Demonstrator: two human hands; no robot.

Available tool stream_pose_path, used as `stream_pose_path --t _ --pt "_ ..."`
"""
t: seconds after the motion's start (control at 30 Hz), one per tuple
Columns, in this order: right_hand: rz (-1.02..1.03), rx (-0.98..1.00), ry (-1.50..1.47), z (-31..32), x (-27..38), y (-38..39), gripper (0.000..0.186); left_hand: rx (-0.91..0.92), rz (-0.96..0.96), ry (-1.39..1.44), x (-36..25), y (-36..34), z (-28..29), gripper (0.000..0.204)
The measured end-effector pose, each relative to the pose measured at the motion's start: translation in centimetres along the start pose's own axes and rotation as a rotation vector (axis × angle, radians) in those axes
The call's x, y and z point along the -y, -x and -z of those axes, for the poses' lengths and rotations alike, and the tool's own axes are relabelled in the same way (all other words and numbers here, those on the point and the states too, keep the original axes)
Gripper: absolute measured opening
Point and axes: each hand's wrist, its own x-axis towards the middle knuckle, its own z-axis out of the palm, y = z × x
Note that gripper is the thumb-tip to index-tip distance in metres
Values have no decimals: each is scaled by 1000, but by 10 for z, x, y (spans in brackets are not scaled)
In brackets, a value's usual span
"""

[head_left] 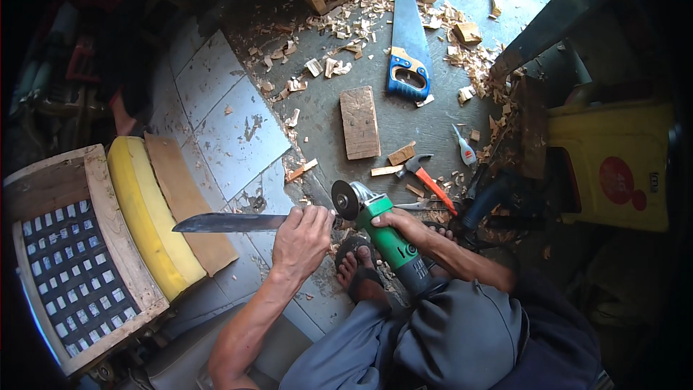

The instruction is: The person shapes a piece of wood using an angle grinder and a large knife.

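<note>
1. The grinder (pixel 392 242), green with a dark rear end, is in the person's right hand (pixel 408 227), above the floor and close by the grey trousers (pixel 462 328). The thumb lies along its body near the head; the fingers are wrapped around the casing, partly hidden beneath it.
2. The disc (pixel 346 199) sits at the grinder's far end, facing left.
3. The blade (pixel 229 223), long and dark, lies left of the grinder, tip pointing away from it. The left hand (pixel 302 237) grips its near end, fingers curled together around it. Whether blade and disc touch cannot be told.
4. A sandalled foot (pixel 356 263) rests just left of the grinder.
5. Just beyond the grinder, to its right, are pliers (pixel 416 205) and a hammer (pixel 436 186) with an orange handle; past them lies a white bottle (pixel 465 147).
6. Straight beyond the grinder lies a wooden block (pixel 359 123), and farther on a saw (pixel 409 47), among scattered chips (pixel 339 29).
7. Well left of the grinder are a brown sheet (pixel 190 198), a yellow pad (pixel 153 217) and a wooden frame (pixel 123 231) with woven strips.
8. Well right of the grinder stands a yellow plastic piece (pixel 588 133).
</note>
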Motion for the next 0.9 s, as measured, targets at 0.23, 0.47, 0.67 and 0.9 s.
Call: stream_pose_path --t 0.23,0.47,0.67,0.9 --pt "-33 11 -16 10 -9 -6 64 -5 -24 -28 -1 1 -1 32" --pt "-43 26 31 6 -6 -8 63 -62 -73 20 -6 3 -6 30" --pt "15 28 -158 10 0 -1 49 10 -25 -4 3 4 0 30" --pt "39 42 -107 11 -6 -4 56 56 10 -49 23 -9 17 12"
